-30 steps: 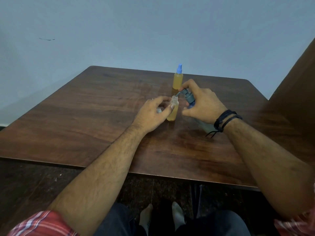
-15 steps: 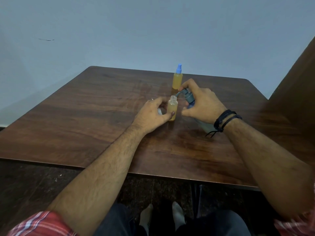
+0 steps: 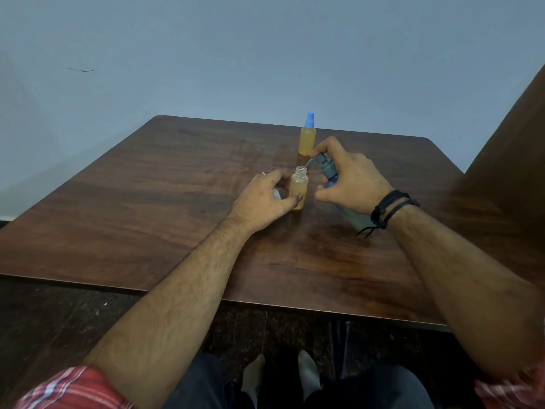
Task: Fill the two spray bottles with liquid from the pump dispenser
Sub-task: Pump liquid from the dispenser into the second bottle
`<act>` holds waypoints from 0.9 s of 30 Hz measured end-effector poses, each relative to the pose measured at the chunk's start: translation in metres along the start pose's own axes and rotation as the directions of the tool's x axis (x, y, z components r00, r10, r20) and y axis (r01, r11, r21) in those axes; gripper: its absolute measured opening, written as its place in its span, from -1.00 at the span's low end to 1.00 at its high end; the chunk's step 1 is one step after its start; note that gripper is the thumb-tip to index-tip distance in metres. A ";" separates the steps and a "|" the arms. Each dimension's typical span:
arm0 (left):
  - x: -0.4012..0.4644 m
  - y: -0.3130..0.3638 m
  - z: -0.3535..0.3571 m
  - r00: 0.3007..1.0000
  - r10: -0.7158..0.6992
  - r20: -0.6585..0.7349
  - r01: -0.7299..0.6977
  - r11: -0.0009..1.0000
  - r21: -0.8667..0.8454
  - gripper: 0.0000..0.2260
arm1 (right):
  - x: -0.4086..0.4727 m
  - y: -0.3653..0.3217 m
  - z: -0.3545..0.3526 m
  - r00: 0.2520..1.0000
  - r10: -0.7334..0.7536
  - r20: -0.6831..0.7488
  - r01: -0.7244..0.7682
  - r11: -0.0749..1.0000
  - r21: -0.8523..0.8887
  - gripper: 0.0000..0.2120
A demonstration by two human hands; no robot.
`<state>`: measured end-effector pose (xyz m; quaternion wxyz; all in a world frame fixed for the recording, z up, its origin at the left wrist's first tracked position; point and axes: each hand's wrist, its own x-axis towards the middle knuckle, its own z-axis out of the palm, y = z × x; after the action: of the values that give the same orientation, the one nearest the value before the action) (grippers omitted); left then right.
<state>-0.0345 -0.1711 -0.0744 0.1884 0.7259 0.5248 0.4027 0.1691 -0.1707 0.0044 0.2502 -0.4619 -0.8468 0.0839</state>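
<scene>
Two bottles stood upright on the dark wood-grain table (image 3: 147,208), and the open bottle (image 3: 299,188) serves as the landmark. Left of it, the left hand (image 3: 265,199) curled round its clear plastic body, thumb pressed low on the near side; something pale sat half hidden under that palm, possibly the removed cap. Its threaded neck was bare and amber liquid filled it nearly to the shoulder. Behind it stood the capped bottle (image 3: 307,137), full, with a blue nozzle. Right of it, the right hand (image 3: 351,184) gripped the tilted blue-grey pump dispenser (image 3: 328,169), a finger on the head, the spout reaching left to just above the open mouth. Another press probably depends on that alignment.
</scene>
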 end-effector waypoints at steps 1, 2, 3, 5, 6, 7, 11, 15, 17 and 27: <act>0.000 0.000 0.000 1.000 0.002 0.001 -0.002 1.000 0.000 -0.69 | 0.000 0.000 0.000 1.000 -0.003 -0.002 0.003 1.000 -0.002 -0.48; 0.000 0.001 0.000 1.000 0.005 0.000 -0.005 1.000 0.000 -0.69 | -0.001 0.000 -0.001 1.000 -0.010 -0.004 0.010 1.000 -0.007 -0.46; -0.001 0.000 0.000 1.000 0.007 0.000 -0.007 1.000 0.001 -0.69 | -0.001 0.000 -0.001 1.000 -0.017 -0.006 0.017 1.000 -0.014 -0.44; -0.001 0.001 0.000 1.000 0.013 -0.002 -0.013 1.000 0.007 -0.67 | -0.002 -0.001 0.000 1.000 -0.029 -0.005 0.029 0.999 -0.023 -0.41; -0.002 0.001 0.000 1.000 0.013 -0.004 -0.013 1.000 0.013 -0.66 | -0.001 -0.001 0.001 1.000 -0.030 -0.002 0.030 0.999 -0.024 -0.41; -0.002 0.001 -0.001 1.000 0.015 -0.007 -0.015 1.000 0.014 -0.65 | -0.001 -0.001 0.001 1.000 -0.029 0.002 0.030 0.999 -0.024 -0.42; -0.002 0.003 -0.002 1.000 0.026 -0.004 -0.026 1.000 0.017 -0.67 | 0.001 0.000 0.001 1.000 -0.015 0.016 0.015 1.000 -0.010 -0.47; -0.001 0.001 -0.002 1.000 0.024 0.000 -0.024 0.999 0.031 -0.67 | -0.001 0.000 0.000 1.000 -0.012 0.007 0.012 1.000 -0.007 -0.48; -0.001 0.001 -0.001 1.000 0.025 -0.001 -0.025 0.999 0.026 -0.68 | 0.000 0.001 0.000 1.000 -0.015 0.002 0.015 1.000 -0.008 -0.46; -0.001 0.001 -0.002 1.000 0.014 0.002 -0.014 1.000 0.025 -0.70 | 0.001 0.000 0.001 1.000 -0.014 0.028 0.014 1.000 0.006 -0.48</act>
<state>-0.0356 -0.1727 -0.0731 0.1769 0.7322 0.5244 0.3970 0.1687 -0.1701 0.0038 0.2403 -0.4541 -0.8531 0.0911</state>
